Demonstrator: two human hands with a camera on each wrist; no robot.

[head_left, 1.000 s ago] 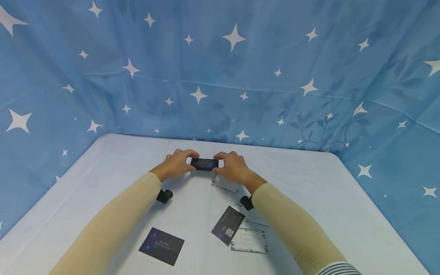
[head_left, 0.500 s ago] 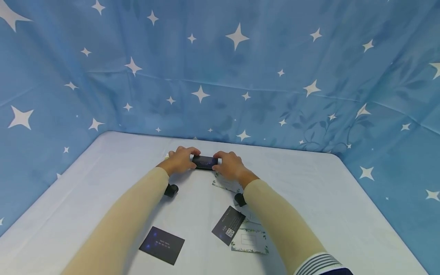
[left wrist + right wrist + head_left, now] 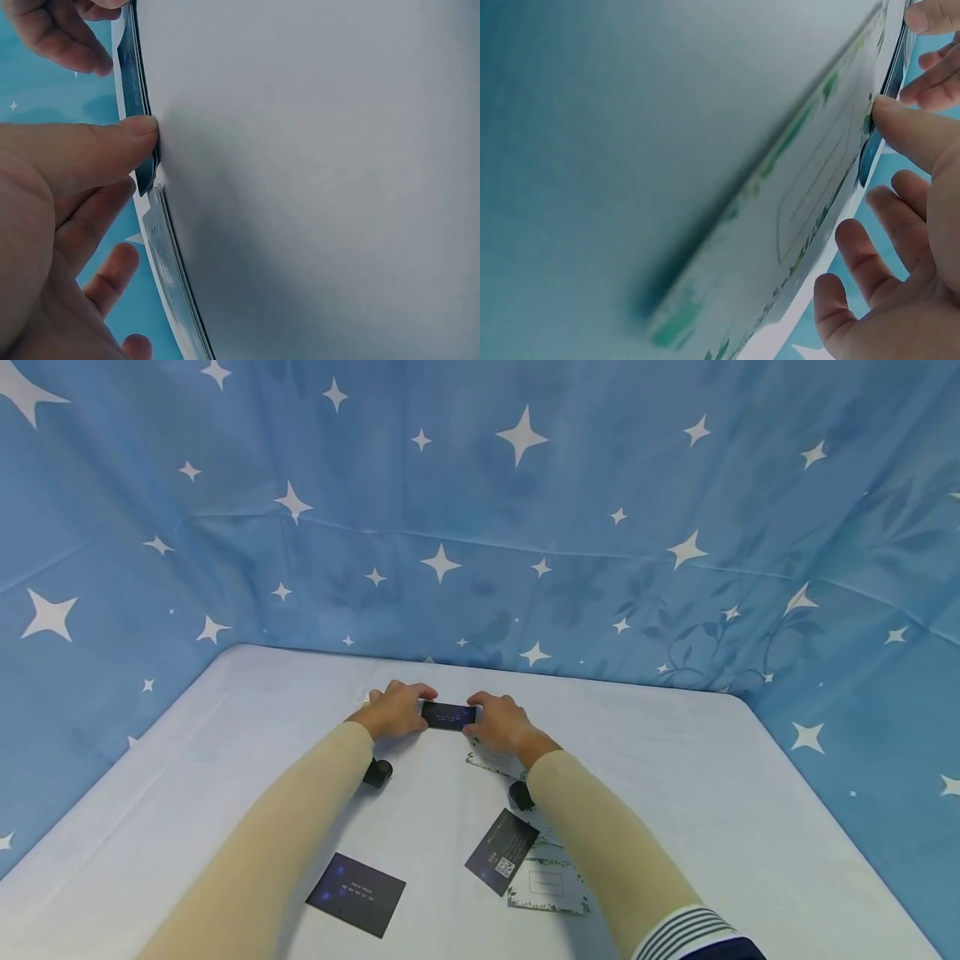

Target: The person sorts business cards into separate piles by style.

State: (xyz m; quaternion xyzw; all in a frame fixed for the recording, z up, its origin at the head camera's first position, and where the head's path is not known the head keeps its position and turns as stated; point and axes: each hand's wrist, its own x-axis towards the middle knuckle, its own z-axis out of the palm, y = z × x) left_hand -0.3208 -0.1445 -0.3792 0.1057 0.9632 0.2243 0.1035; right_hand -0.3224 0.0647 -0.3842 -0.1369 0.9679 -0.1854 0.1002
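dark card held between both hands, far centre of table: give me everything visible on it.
The dark card is a small rectangle, near black with a faint bluish glow and a line of pale print too small to read; a white edge shows at its ends. It looks like thin card stock. It is held long side across, face tilted toward the head camera, at the far middle of the white table. The left hand pinches its left end, the right hand its right end. The wrist views show it edge on, against the thumbs.
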